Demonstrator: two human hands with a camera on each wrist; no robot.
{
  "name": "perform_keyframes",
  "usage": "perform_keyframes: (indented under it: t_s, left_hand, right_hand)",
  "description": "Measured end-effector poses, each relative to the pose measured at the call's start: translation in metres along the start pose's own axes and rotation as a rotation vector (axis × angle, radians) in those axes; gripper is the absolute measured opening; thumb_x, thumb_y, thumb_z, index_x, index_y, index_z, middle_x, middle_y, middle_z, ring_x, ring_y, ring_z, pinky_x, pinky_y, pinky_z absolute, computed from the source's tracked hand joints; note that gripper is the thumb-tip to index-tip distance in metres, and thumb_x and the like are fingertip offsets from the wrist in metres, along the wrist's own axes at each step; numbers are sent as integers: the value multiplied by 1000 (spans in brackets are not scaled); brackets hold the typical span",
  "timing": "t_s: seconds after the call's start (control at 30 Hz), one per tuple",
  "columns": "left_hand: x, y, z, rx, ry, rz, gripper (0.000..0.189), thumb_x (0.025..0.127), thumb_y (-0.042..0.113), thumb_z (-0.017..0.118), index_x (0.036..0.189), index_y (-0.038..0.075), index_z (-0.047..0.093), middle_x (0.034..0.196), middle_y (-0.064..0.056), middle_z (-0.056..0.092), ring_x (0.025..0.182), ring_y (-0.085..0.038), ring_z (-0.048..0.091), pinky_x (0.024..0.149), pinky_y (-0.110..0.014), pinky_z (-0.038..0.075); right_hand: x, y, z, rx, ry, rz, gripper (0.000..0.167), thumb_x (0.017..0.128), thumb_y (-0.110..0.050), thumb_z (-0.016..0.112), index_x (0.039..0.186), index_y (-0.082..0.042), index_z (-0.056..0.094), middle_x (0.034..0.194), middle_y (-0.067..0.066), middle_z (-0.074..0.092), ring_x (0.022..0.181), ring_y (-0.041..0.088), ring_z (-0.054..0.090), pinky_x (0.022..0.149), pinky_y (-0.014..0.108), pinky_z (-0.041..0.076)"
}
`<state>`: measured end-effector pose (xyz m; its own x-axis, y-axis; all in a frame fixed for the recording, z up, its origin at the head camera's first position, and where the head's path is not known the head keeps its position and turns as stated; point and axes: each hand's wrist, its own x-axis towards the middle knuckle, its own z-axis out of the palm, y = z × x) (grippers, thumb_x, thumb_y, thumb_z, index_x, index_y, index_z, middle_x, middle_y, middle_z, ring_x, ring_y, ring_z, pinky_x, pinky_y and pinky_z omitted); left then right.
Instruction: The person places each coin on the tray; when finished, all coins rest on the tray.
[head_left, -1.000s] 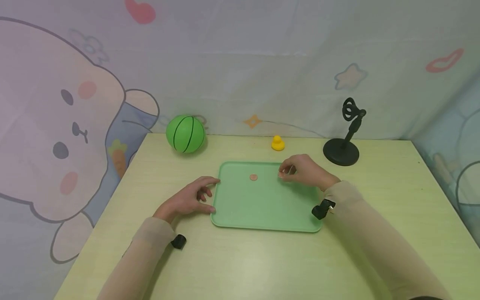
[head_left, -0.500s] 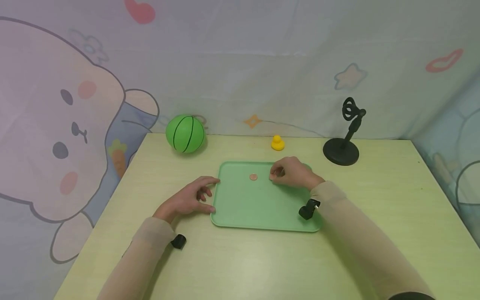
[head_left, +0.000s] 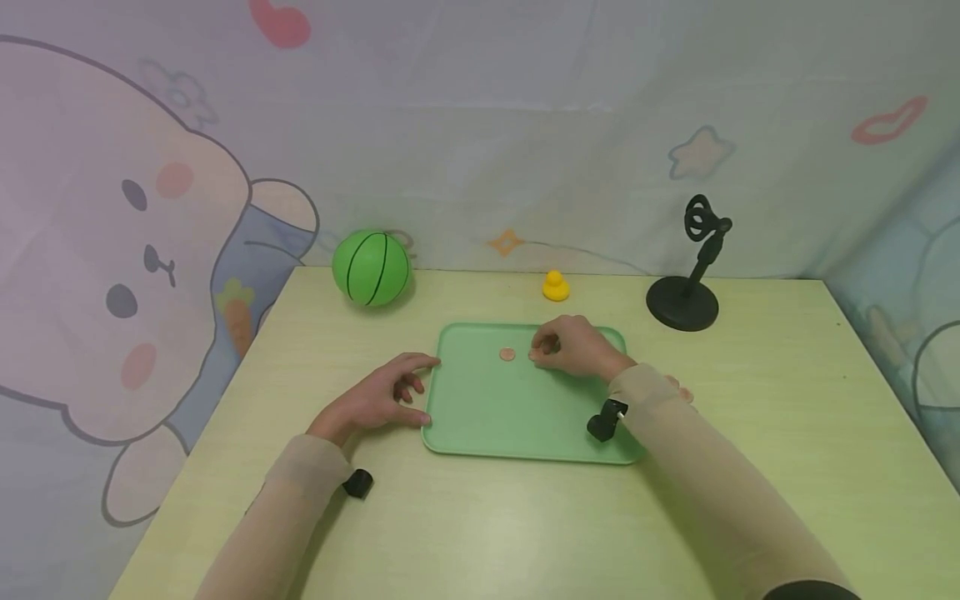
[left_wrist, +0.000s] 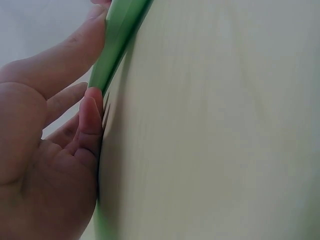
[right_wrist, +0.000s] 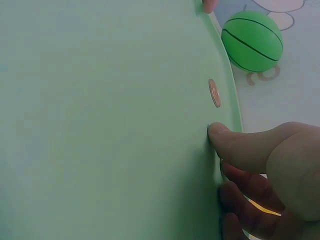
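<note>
Precision on one side, steadiness on the other

The right hand (head_left: 573,346) pinches a thin, round, copper-coloured metal coin (head_left: 532,355) between thumb and fingertips, its other fingers curled behind. Only a sliver of that coin shows at the fingertips; whether its underside touches the surface below, I cannot tell. Between the two hands, just left of the right thumb, a matching flat copper-coloured coin (head_left: 507,354) lies on a shallow, pale-green tray (head_left: 487,417). The left hand (head_left: 378,396) is spread, thumb and forefinger apart, each touching the tray's near side while the remaining fingers bend loosely.

Handling the pinched coin well probably calls for a light hold on its edge, lowered flat so it does not flip or skid into its neighbour. The left hand would do best to brace the tray without lifting or tipping it.

The tray looks like smooth, matt plastic, with rounded corners and a low raised rim; a thin disc on it may slide easily and be hard to pick up. Under both hands spreads a pale, wood-grained tabletop (head_left: 480,517). Beyond the left hand sits a glossy green ball (head_left: 371,268) with black seams; beyond the right, a small yellow duck-shaped toy (head_left: 555,288).
</note>
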<state>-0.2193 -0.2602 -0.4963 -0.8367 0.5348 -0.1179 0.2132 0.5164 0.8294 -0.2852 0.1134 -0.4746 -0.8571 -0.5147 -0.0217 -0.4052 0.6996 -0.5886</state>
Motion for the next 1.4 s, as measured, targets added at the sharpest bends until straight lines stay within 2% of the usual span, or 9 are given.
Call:
perform_keyframes:
  t_s: [0.33,0.77,1.4]
  left_hand:
    - [-1,3,0,-5,-2,-1,90,82,17,93,158,12,45,139,-15,51,102,-27,56,92,-40,49]
    - [0,0,1,6,-2,6,89,83,17,92,158,12,45,138,-14,51,102,-26,55,92,-37,49]
    - [0,-1,1,13,3,19,89,82,16,92,158,12,45,142,-14,50,104,-26,55,90,-33,50]
  right_hand:
    - [0,-3,0,-5,-1,16,17,96,-21,79,104,-7,80,92,2,74,87,19,65,85,40,54]
    - [1,-7,5,-13,10,76,16,96,-27,79,105,-13,81,92,1,71,85,20,60,78,36,48]
    - [0,-7,2,1,-11,76,15,97,-25,78,105,-14,80,90,2,70,80,20,58,73,34,46]
